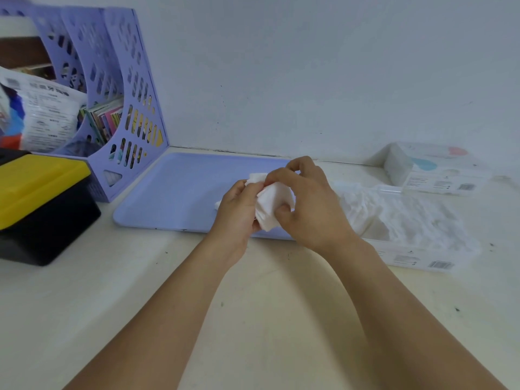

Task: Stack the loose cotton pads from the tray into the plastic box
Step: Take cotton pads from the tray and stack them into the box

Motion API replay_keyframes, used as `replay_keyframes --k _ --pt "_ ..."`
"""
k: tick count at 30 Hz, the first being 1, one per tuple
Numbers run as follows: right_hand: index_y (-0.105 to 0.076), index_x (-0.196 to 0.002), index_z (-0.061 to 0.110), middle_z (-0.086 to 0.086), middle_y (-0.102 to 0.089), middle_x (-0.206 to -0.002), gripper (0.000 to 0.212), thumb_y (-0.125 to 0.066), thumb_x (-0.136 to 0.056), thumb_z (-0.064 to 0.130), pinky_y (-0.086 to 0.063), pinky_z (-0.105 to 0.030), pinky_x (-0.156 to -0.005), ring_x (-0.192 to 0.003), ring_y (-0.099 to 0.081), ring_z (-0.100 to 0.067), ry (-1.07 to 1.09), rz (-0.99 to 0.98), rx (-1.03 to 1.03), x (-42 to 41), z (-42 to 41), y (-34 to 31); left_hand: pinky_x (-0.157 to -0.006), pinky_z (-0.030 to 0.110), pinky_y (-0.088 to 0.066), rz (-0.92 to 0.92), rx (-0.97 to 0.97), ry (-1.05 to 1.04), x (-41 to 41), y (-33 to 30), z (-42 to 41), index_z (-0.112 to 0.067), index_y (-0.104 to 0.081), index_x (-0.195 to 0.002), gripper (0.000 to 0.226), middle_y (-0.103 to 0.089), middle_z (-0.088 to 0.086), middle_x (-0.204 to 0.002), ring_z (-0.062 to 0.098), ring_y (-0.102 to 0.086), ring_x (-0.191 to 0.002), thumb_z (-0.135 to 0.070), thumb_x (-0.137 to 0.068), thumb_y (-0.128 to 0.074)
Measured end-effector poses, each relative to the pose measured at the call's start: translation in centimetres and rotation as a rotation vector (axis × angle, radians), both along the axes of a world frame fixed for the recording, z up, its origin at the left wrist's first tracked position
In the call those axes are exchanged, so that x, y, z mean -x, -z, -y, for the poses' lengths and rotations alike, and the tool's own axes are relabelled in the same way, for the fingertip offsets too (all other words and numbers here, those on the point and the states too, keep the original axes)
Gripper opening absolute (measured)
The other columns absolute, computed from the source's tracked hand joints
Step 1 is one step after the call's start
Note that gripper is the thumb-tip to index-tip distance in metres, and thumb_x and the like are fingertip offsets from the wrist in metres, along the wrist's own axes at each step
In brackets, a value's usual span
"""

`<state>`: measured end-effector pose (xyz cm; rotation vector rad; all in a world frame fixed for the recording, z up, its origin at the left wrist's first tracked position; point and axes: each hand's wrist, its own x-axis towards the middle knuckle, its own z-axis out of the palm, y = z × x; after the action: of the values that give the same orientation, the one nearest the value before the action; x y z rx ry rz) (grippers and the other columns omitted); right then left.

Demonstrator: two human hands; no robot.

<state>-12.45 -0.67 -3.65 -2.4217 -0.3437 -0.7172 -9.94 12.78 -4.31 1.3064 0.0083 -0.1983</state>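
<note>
At frame center, above the tray (174, 190), both the left hand (239, 209) and right hand (304, 204) pinch 1 bunch of pads (271, 206), the box (416, 229) lying right, nearer the right hand.

Two hands are showing, the left hand (239, 205) and the right hand (305, 201), sharing one small bunch of cotton pads (270, 209) whose number cannot be told. One lilac tray (168, 198) is lying on the desk. One clear plastic box (416, 260) is sitting heaped with pads, too many to count. One open lid (439, 167) is lying behind. One lilac file rack (126, 88) with three slots is standing, and one black-and-yellow case (42, 204).
</note>
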Motion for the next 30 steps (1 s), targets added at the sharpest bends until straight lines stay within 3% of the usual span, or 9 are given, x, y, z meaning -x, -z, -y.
replay_keyframes --k 3,6,9,13,17,21,25,30 --pt "-0.064 -0.123 0.026 0.002 -0.047 -0.12 0.047 -0.064 -0.077 0.013 -0.05 -0.039 -0.077 -0.108 -0.047 -0.025 -0.035 -0.078 0.047 -0.1 0.4 0.0 -0.082 0.041 -0.058 -0.022 0.008 -0.028 -0.1 0.1 0.0 -0.012 -0.068 -0.111 0.021 -0.076 0.006 -0.105 0.022 -0.071 -0.094 -0.026 -0.099 -0.058" --pt "-0.06 -0.13 0.027 0.005 -0.047 -0.12 0.05 -0.065 -0.08 0.022 -0.049 -0.038 -0.083 -0.109 -0.046 -0.023 -0.095 -0.125 0.054 -0.1 0.5 -0.1 -0.093 0.047 -0.056 -0.032 0.014 -0.056 -0.3 0.1 -0.2 -0.011 -0.067 -0.119 0.027 -0.074 0.008 -0.115 0.026 -0.071 -0.107 -0.025 -0.101 -0.053" --pt "-0.06 -0.13 0.024 0.004 -0.05 -0.119 0.047 -0.067 -0.084 0.016 -0.05 -0.042 -0.085 -0.108 -0.048 -0.024 -0.127 -0.132 0.028 -0.3 0.7 0.0 -0.088 0.044 -0.055 -0.001 -0.01 -0.079 -0.5 0.2 -0.3 -0.015 -0.068 -0.109 0.02 -0.075 0.004 -0.108 0.024 -0.07 -0.1 -0.023 -0.102 -0.051" --pt "-0.065 -0.114 0.016 0.003 -0.053 -0.111 0.033 -0.069 -0.083 0.009 -0.051 -0.046 -0.081 -0.1 -0.052 -0.024 -0.105 -0.102 0.003 -0.7 0.8 0.5 -0.079 0.038 -0.055 0.033 0.007 -0.072 -0.5 0.4 -0.3 -0.013 -0.064 -0.108 0.017 -0.072 0.005 -0.1 0.019 -0.068 -0.088 -0.019 -0.102 -0.05" --pt "-0.067 -0.101 0.016 0.001 -0.056 -0.102 0.021 -0.07 -0.08 0.012 -0.05 -0.038 -0.074 -0.089 -0.054 -0.019 -0.132 -0.075 -0.064 -1.0 0.9 1.0 -0.072 0.033 -0.057 -0.025 0.102 -0.077 -0.8 0.2 -0.6 -0.007 -0.064 -0.118 0.024 -0.071 0.005 -0.101 0.017 -0.07 -0.084 -0.02 -0.103 -0.051" --pt "-0.065 -0.088 0.02 0.0 -0.057 -0.094 0.015 -0.068 -0.074 0.013 -0.038 -0.013 -0.07 -0.083 -0.053 -0.011 -0.131 -0.092 -0.217 -0.7 0.6 0.8 -0.079 0.039 -0.059 -0.007 0.091 -0.08 -0.7 0.2 -0.5 -0.009 -0.063 -0.114 0.02 -0.072 0.009 -0.105 0.021 -0.071 -0.089 -0.019 -0.105 -0.048" --pt "-0.064 -0.08 0.012 -0.007 -0.064 -0.087 0.009 -0.07 -0.076 0.007 -0.039 -0.021 -0.063 -0.074 -0.052 -0.012 -0.041 -0.166 -0.322 -0.7 0.6 0.4 -0.084 0.042 -0.059 0.096 -0.027 -0.098 -0.6 0.1 -0.3 -0.012 -0.063 -0.112 0.018 -0.073 0.006 -0.106 0.021 -0.07 -0.095 -0.018 -0.105 -0.048" --pt "-0.064 -0.08 0.012 -0.005 -0.065 -0.081 0.01 -0.067 -0.075 0.004 -0.037 -0.016 -0.058 -0.064 -0.048 -0.007 -0.065 -0.177 -0.346 -0.3 0.7 -0.1 -0.093 0.055 -0.056 0.181 -0.128 -0.108 -0.2 0.1 -0.1 -0.014 -0.063 -0.111 0.018 -0.071 0.013 -0.114 0.032 -0.068 -0.107 -0.023 -0.105 -0.049"
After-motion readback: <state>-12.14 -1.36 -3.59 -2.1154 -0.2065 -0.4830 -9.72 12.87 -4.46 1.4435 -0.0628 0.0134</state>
